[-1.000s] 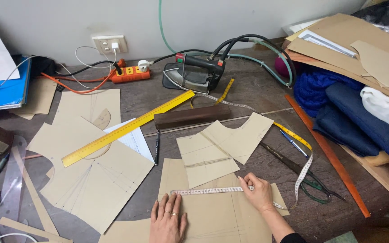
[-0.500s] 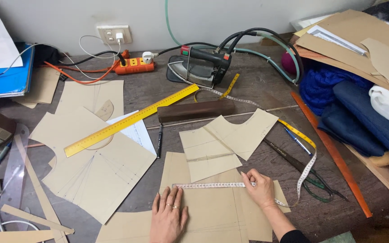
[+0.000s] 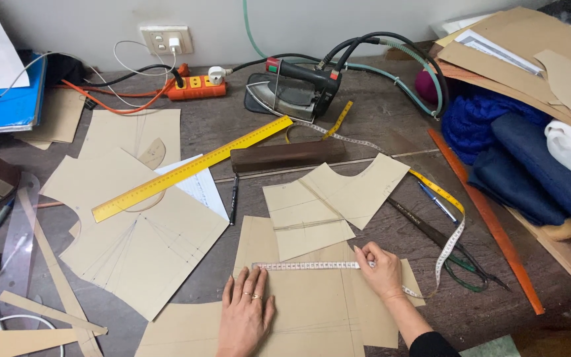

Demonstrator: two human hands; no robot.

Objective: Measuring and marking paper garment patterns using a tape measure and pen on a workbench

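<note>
My left hand (image 3: 246,314) lies flat on a large tan paper pattern piece (image 3: 312,311), fingers spread, pinning the left end of a white measuring tape (image 3: 308,266). My right hand (image 3: 379,270) presses the same tape down against the paper further right. The tape runs straight between the two hands, then loops off right and up toward its yellow part (image 3: 436,189). Two smaller pattern pieces (image 3: 328,198) lie just beyond the hands.
A yellow ruler (image 3: 190,169), a dark wooden block (image 3: 287,156), a black pen (image 3: 234,196), a steam iron (image 3: 295,92), an orange power strip (image 3: 195,86), scissors (image 3: 460,264), an orange strip (image 3: 480,215), blue fabric (image 3: 530,172) and stacked card patterns (image 3: 536,46) surround the work. More patterns (image 3: 133,225) lie left.
The view has shifted slightly. Both hands stay on the tape and paper in nearly the same place.
</note>
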